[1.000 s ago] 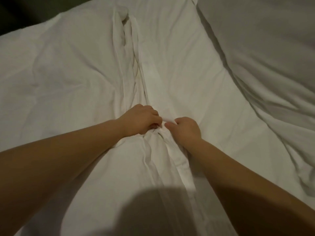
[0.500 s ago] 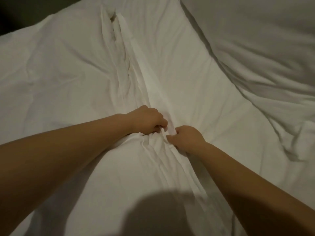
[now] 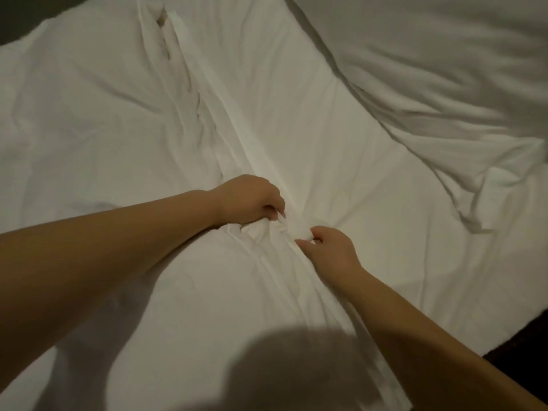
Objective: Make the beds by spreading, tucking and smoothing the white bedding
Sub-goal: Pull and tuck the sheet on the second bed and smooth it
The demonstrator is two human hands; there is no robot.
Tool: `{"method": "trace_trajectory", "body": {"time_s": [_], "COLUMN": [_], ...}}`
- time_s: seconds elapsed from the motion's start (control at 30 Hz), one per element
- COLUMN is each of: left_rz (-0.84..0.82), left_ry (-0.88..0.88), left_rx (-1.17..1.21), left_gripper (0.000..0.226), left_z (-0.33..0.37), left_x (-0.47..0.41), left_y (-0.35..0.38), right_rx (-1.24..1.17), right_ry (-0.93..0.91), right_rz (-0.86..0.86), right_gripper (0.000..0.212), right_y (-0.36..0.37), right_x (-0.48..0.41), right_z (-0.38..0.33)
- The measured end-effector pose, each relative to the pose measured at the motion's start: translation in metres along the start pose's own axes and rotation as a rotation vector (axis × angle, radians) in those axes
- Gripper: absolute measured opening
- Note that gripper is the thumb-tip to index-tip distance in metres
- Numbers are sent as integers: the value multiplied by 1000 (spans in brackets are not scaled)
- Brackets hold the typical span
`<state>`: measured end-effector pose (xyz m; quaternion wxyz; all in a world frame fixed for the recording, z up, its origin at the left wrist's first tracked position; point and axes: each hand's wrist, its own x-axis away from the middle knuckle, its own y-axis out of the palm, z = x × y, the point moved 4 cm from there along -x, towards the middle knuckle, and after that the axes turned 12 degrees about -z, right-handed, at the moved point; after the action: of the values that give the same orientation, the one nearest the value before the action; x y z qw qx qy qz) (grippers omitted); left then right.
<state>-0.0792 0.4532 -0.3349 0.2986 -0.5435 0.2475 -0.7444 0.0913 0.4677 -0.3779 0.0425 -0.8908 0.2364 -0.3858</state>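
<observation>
At mid-bed, left hand (image 3: 249, 203) grips white bedding (image 3: 311, 129) (bunched fold); right hand (image 3: 330, 252) pinches it.

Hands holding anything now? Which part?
Both hold the white bedding: the left hand bunches gathered fabric beside its long folded band, and the right hand pinches the band itself, mid-bed.

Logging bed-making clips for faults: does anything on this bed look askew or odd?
Yes: a long bunched fold runs up the sheet from where the left hand and right hand grip it, so it isn't flat.
</observation>
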Motion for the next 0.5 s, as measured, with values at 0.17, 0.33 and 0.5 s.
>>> {"method": "trace_trajectory", "body": {"time_s": [0.17, 0.33, 0.5], "left_rz": [95, 99, 35], "left_ry": [-26, -43, -120], "left_rx": [44, 28, -8], "left_gripper": [22, 25, 23], "left_z": [7, 12, 17], "left_x": [1, 2, -1], "left_y": [-1, 0, 3], "right_rx": [-95, -41, 3], "right_ry": [-32, -12, 65], "right_rz": [-10, 128, -96], "right_gripper": [28, 26, 21], "right_y": [13, 1, 15], "right_x": [22, 35, 42], "right_z": [10, 27, 45]}}
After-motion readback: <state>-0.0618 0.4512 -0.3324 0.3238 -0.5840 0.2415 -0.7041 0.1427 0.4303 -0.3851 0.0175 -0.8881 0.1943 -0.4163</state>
